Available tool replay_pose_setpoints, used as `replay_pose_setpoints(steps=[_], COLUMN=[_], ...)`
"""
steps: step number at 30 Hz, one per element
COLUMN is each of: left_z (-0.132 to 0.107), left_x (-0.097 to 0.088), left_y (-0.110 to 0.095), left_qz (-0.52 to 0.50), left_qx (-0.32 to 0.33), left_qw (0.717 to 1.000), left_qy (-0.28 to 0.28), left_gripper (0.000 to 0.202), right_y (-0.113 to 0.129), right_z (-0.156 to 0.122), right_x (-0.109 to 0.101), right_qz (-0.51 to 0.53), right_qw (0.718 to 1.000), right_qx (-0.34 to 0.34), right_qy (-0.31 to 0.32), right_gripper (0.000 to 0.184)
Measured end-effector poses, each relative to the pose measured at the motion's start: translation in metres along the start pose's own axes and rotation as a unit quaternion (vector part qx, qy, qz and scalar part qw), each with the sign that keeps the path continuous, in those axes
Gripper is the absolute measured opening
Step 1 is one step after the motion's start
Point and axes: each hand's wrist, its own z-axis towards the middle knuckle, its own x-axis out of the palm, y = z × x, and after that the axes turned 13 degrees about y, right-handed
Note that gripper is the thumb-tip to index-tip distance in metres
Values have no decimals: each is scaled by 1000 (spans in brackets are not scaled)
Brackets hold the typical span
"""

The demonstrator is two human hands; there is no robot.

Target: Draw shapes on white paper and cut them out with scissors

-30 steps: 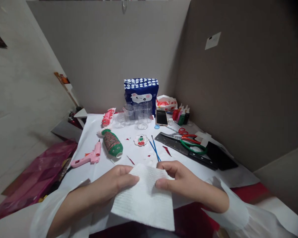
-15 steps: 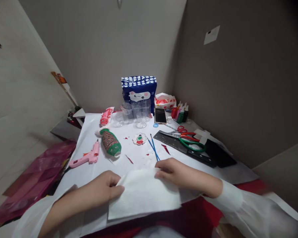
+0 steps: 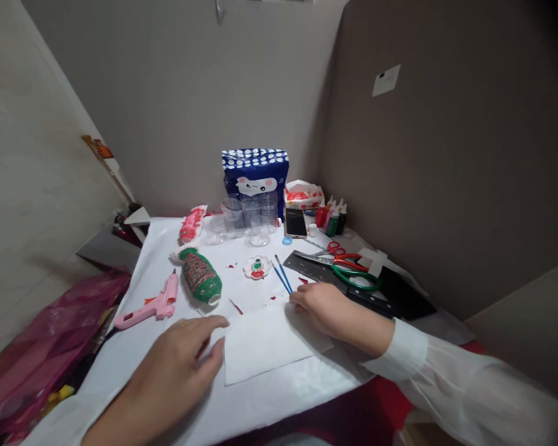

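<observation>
Lying flat on the near part of the surface (image 3: 242, 402), the sheet (image 3: 270, 350) sits between 2 hands. At its left edge, the left hand (image 3: 177, 359) keeps thumb and index finger apart, the index tip by the sheet's far left corner. The right hand (image 3: 328, 310) bends over the far right part, its fingers curled; whether they pinch the sheet, I cannot tell. Just by those fingers lie 2 brushes (image 3: 283, 275), with a palette (image 3: 256, 267) to their left. Farther left lies a green fish (image 3: 199, 275), a glue gun (image 3: 151, 305) beside it. Green scissors (image 3: 358, 277) overlap a knife (image 3: 363, 296) on the right. Far back, cups (image 3: 251, 214) stand before a bag (image 3: 255, 173).
</observation>
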Motion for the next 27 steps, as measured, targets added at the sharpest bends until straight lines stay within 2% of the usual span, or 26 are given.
replay_pose_setpoints(steps=[1,3,6,9,11,14,16,21,27], left_z=[0,1,6,11,14,15,14,12,15], left_x=[6,17,30,35,35,33,32,33,39], left_y=[-4,-11,-13,-9,-7,-8,-10,-10,-6], left_qz=[19,53,49,19,-2,-19,-19,-7,-3], left_qx=[69,158,203,204,199,197,202,239,267], left_qw=[997,985,977,979,979,980,979,971,963], left_qy=[-35,-48,-37,13,39,39,30,21,26], left_gripper=[31,43,50,55,58,53,48,40,39], right_y=[-1,-1,-5,-26,-49,-82,-97,-111,-124], right_z=[0,0,-1,4,14,37,53,79,87], right_x=[1,3,-2,-19,-34,-52,-57,-55,-52], right_qz=[-3,-6,-6,-6,-9,-22,-26,-33,-28], right_qw=[1000,1000,1000,999,993,975,966,961,967], right_qx=[-1,-5,-6,33,103,212,252,275,252], right_qy=[-5,-16,-29,-41,-53,-60,-48,-20,-8], right_gripper=[16,16,16,15,17,26,30,32,32])
